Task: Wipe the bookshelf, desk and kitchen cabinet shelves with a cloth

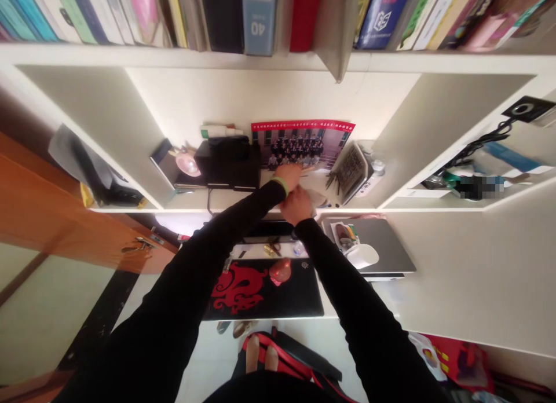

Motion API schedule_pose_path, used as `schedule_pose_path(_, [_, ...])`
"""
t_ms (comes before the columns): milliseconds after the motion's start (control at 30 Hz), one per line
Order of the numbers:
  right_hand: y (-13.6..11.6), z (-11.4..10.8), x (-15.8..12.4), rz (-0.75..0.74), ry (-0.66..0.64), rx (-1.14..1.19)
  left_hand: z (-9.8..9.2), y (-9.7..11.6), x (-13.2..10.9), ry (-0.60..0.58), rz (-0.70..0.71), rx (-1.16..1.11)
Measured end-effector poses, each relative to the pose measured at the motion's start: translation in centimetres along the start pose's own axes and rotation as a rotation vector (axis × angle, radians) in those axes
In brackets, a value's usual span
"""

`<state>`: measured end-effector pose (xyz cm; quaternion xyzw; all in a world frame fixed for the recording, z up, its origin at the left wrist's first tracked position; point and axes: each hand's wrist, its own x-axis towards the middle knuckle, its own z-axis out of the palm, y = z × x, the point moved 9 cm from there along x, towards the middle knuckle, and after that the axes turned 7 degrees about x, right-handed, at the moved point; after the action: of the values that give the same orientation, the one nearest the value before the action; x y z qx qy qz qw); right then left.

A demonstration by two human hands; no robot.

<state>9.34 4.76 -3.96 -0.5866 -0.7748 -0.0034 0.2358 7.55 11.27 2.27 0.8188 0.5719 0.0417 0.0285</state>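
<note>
Both my hands meet over the middle compartment of the white shelf (pixel 226 199). My left hand (pixel 289 176) is farther in, with its fingers curled and what they hold hidden. Just below it, touching or nearly so, my right hand (pixel 297 205) is closed too, its fingertips out of sight. A group photo with a red banner (pixel 299 142) leans on the back wall behind them. To their right a grey framed basket or box (pixel 353 168) stands tilted, with thin dark sticks (pixel 333 182) beside it. A blurred pale item lies by my right hand.
A black box (pixel 228 165) and a pink round object (pixel 187 163) stand at the left. Books (pixel 260 21) line the shelf above. Below are a black-red desk mat (pixel 278 293), a grey laptop (pixel 391 246) and a white mouse (pixel 362 256).
</note>
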Motion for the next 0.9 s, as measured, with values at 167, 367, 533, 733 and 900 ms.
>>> schedule_pose_path(167, [0.5, 0.4, 0.5, -0.021, -0.013, 0.031, -5.1, 0.7, -1.4, 0.223, 0.054, 0.149])
schedule_pose_path(367, [0.9, 0.7, 0.7, -0.038, 0.005, 0.071, -11.3, -1.9, -0.5, 0.322, -0.017, 0.109])
schedule_pose_path(533, [1.0, 1.0, 0.6, -0.026, -0.006, 0.047, -12.5, -2.6, 0.7, 0.278, -0.007, 0.167])
schedule_pose_path(733, [1.1, 1.1, 0.4, -0.046, 0.054, 0.068, -12.7, -2.7, 0.9, 0.249, 0.0, 0.201])
schedule_pose_path(900, [1.0, 0.9, 0.3, -0.05, 0.087, 0.099, -12.8, -3.2, 1.1, 0.207, 0.051, 0.199])
